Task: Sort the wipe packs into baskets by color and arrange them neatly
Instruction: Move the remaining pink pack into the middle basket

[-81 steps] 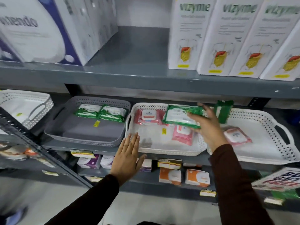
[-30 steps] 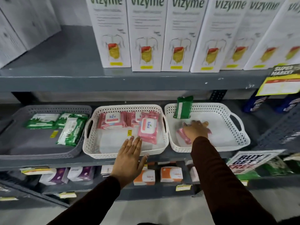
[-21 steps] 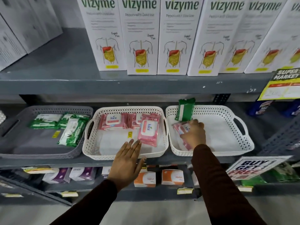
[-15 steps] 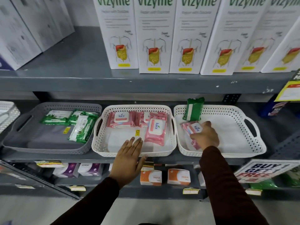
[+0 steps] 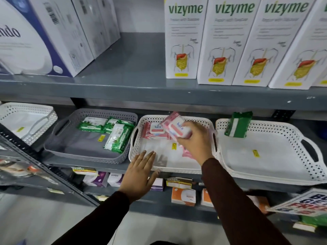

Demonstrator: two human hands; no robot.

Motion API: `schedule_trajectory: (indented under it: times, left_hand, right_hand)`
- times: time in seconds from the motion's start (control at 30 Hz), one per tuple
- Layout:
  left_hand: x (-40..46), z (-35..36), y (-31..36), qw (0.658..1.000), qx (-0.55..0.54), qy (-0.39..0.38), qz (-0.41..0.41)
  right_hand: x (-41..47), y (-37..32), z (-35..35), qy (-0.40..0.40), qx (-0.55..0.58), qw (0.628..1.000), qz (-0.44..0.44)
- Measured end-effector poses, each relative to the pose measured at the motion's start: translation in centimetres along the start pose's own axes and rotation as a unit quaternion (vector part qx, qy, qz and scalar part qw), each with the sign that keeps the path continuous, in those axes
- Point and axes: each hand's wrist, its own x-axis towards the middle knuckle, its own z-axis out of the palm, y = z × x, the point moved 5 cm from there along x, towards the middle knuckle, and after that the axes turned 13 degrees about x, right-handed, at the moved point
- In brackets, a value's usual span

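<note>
The right hand pinches a pink wipe pack above the middle white basket, apparently to lay it with the pink packs there; the left hand, spread flat, braces that basket's front rim; one green pack leans in the right basket

The grey metal shelf carries four perforated baskets in a row along its front edge: a white basket at the left end, a grey basket, a middle white basket, and a large white basket toward the right end. Neighbouring baskets sit just beside each other.
</note>
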Motion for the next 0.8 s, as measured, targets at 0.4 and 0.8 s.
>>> schedule_trajectory:
  times: [0.4, 0.8]
  left_hand:
    - [-0.4, 0.1, 0.1, 1.0, 0.018, 0.006, -0.017]
    - [2.2, 0.0, 7.7, 0.999, 0.037, -0.003, 0.009]
  right_hand:
    - [-0.4, 1.0, 7.4, -0.182, -0.221, 0.958, 0.005]
    - [4.4, 7.7, -12.2, 0.174, -0.224, 0.947, 0.152]
